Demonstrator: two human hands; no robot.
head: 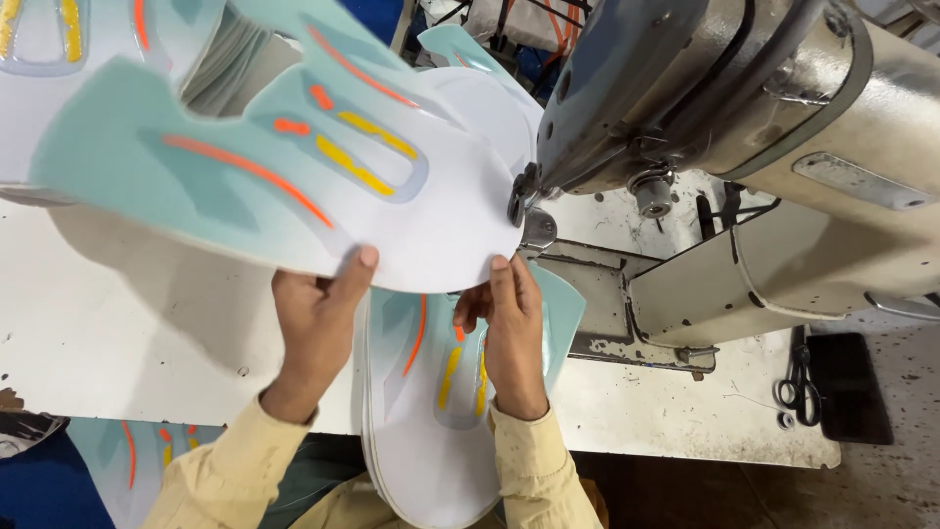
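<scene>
My left hand and my right hand both grip the near edge of a flat white and pale teal shoe upper piece with orange and yellow stripes. The piece is lifted and tilted, and its right edge reaches the needle area of a grey industrial sewing machine. Under my hands lies a stack of the same printed pieces, hanging over the table's front edge.
The white worktable carries the machine. More printed pieces lie at the top left and below the table at the left. Black scissors rest at the right, beside a dark pad.
</scene>
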